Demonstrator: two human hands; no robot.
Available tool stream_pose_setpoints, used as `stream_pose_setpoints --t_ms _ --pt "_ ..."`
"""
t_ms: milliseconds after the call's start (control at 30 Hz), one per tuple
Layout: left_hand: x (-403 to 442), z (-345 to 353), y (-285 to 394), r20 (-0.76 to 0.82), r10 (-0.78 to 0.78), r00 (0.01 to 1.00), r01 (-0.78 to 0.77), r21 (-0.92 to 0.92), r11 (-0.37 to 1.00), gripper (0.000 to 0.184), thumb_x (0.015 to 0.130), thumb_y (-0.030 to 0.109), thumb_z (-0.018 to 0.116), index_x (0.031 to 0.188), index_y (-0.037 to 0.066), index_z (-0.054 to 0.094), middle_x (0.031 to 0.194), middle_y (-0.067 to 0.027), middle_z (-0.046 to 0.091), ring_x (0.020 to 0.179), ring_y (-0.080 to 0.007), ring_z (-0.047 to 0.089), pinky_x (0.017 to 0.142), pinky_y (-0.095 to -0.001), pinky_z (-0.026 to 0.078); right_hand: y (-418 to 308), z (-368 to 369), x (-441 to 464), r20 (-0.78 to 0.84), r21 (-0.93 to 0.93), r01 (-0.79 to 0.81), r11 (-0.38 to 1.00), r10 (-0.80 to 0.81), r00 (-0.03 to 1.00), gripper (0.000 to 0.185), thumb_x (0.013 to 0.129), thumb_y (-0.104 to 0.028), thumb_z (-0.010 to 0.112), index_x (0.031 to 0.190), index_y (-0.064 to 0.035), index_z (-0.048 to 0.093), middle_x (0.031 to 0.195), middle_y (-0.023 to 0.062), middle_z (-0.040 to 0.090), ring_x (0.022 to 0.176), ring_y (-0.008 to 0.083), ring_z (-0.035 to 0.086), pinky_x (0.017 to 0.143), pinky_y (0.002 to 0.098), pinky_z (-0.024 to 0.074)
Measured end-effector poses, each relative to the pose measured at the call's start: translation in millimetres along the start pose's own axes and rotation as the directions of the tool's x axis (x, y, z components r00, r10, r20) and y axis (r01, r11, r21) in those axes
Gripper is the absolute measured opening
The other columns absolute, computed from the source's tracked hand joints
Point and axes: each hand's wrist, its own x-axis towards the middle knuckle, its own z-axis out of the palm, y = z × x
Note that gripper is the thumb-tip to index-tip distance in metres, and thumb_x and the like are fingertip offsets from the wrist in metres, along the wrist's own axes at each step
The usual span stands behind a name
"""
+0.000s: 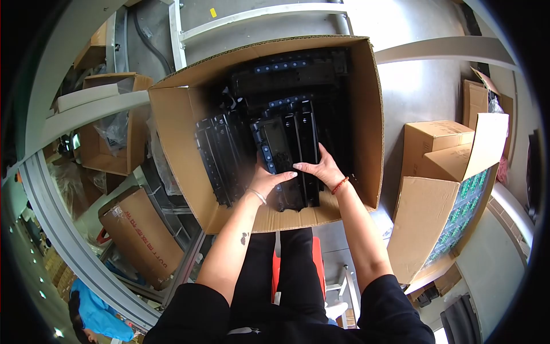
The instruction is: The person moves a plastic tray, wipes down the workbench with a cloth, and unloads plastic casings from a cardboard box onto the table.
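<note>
A large open cardboard box (368,126) stands in front of me, with long black plastic parts inside. Both of my hands reach over its near edge. My left hand (269,181) and my right hand (323,168) grip a bundle of black plastic parts (278,136) from its two sides, thumbs lying over the top. A strip with blue dots runs along the bundle's left side. More black parts (217,152) stand in a row left of my left hand. Further black parts (286,80) lie across the far end. My fingertips below the bundle are hidden.
At the right, an open carton (427,212) holds green-patterned items, beside a closed carton (438,137). A closed brown carton (140,235) and an open box (109,157) with plastic wrap sit at the left. A person in blue (100,312) is at the lower left.
</note>
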Motion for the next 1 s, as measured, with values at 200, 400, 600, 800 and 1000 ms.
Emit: stream_pose_setpoints --t_ms 200,400,600,800,1000 --pt "-5.0 -2.0 23.4 0.164 -0.197 0.967 0.206 -0.039 0.978 0.08 0.06 0.013 0.084 0.126 0.005 0.04 0.114 -0.0047 0.054 0.109 -0.0179 0.05 0.096 -0.0313 0.038 11.3 3.5 -1.0 -0.106 0.005 0.058 0.998 -0.057 0.993 0.072 0.065 -0.02 0.08 0.123 0.0015 0.043 0.11 0.0113 0.058 0.104 0.0186 0.054 0.093 0.032 0.0412" --pt "-11.1 4.2 15.7 0.074 -0.122 0.99 0.124 -0.024 0.992 0.086 0.06 0.015 0.084 0.13 0.004 0.036 0.116 -0.0065 0.053 0.108 -0.0184 0.051 0.095 -0.0312 0.039 -5.4 -9.6 3.0 0.268 0.207 -0.295 0.933 0.236 0.934 0.063 0.068 -0.016 0.075 0.12 0.0011 0.046 0.108 0.0101 0.059 0.102 0.0178 0.054 0.093 0.0308 0.0408" --pt "-17.3 18.6 37.6 0.028 -0.067 0.997 0.067 -0.014 0.998 0.095 0.058 0.022 0.085 0.134 0.001 0.031 0.119 -0.0138 0.05 0.11 -0.0236 0.051 0.093 -0.0333 0.042 -25.5 -8.4 -9.1 0.188 0.228 -0.352 0.908 0.313 0.931 0.055 0.069 -0.013 0.071 0.117 0.0018 0.049 0.105 0.0086 0.06 0.098 0.0167 0.056 0.089 0.0296 0.0434" --pt "-79.4 64.9 127.6 0.09 0.158 0.983 -0.178 0.284 0.942 0.093 0.059 0.022 0.085 0.133 0.001 0.031 0.118 -0.0103 0.053 0.108 -0.0201 0.052 0.093 -0.0313 0.042 -88.4 -22.9 -91.4 0.131 0.387 -0.15 0.91 0.107 0.986 0.051 0.069 -0.01 0.068 0.115 0.0032 0.051 0.105 0.0079 0.06 0.096 0.016 0.056 0.087 0.0292 0.0441" --pt "-189.0 123.0 252.7 0.367 0.316 0.875 -0.402 0.189 0.896 0.094 0.061 0.024 0.084 0.134 0.001 0.029 0.118 -0.0111 0.053 0.11 -0.0202 0.051 0.096 -0.0304 0.04 -228.2 -9.7 -253.3 -0.114 0.364 0.126 0.923 -0.09 0.989 0.053 0.069 -0.012 0.066 0.118 0.0034 0.05 0.107 0.008 0.059 0.1 0.0164 0.054 0.089 0.0302 0.0421"
